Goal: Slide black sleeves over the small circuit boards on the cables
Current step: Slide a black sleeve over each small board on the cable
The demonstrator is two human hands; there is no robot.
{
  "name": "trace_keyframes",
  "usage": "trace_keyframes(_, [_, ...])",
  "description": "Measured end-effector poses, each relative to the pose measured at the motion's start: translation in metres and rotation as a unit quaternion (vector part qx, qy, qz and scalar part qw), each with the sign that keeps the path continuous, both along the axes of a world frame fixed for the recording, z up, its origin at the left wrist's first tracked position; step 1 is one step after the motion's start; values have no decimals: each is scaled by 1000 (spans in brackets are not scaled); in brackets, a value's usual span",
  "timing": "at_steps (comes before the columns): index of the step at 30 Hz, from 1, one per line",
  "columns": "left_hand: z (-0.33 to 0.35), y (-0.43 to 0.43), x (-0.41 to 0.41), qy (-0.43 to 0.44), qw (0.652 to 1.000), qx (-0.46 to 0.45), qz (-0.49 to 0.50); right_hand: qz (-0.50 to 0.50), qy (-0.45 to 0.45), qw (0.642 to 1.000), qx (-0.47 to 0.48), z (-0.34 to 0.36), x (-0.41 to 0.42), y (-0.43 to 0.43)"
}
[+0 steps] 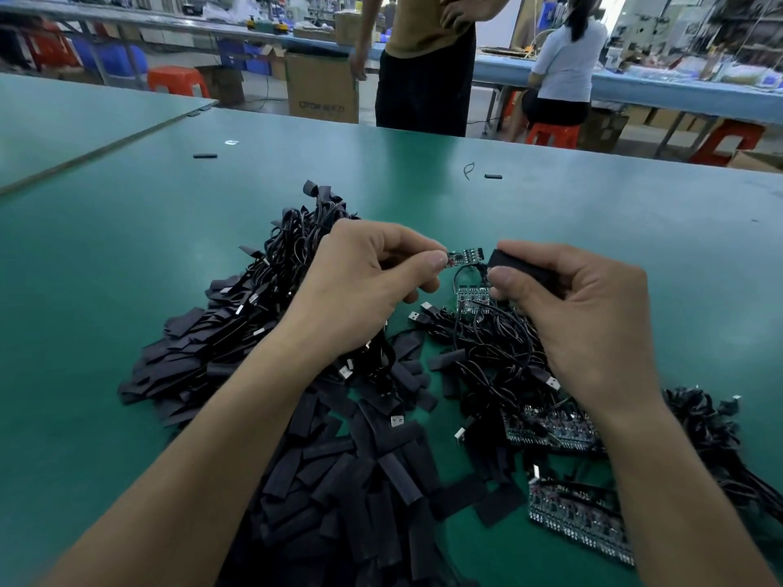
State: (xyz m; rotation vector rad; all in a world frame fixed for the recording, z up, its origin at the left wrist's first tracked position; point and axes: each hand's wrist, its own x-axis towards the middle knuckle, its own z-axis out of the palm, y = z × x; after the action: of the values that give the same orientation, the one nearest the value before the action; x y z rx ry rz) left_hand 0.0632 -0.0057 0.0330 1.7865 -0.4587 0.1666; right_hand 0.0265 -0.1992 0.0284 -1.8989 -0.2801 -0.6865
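The left hand (364,286) pinches the small circuit board (466,255) by its left end, thumb and forefinger closed on it, holding it up over the green worktop (127,247) at the centre of the scene. Just to its right, the right hand (584,315) has its grip wrapped round a black sleeve (515,262), thumb pressed underneath. The sleeve's mouth faces the board's free end, close but not over it yet. The board's thin cable (457,279) loops down from between them into the tangle below.

Here's the danger: that sleeve looks soft and flattish, and a thumb squeezing it could close the mouth, so the board's corner would jam against the edge. The board is rigid and studded with tiny components, which may snag the lining if it goes in tilted. The looping cable could also catch at the opening, or drag neighbours up from the heap.

All around, it's matte against gloss. Loose sleeves (339,480) lie heaped near the wearer, flat dull black strips. On the right, bare boards (551,430) sit stacked, dark green and speckled, among wiry black leads tipped with silvery USB plugs (417,319). To the left, a mound of sleeved cables (237,324) spreads across the smooth worktop.
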Motion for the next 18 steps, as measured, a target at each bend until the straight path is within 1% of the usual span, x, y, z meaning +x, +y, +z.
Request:
trace_keyframes(11, [-1,-1,-1,1,1000,-1,-10,16,6,1000,24,-2,0,-1])
trace_keyframes(18, [1,0,-2,7,1000,-10,-25,10,3,1000,0,0,-2,0])
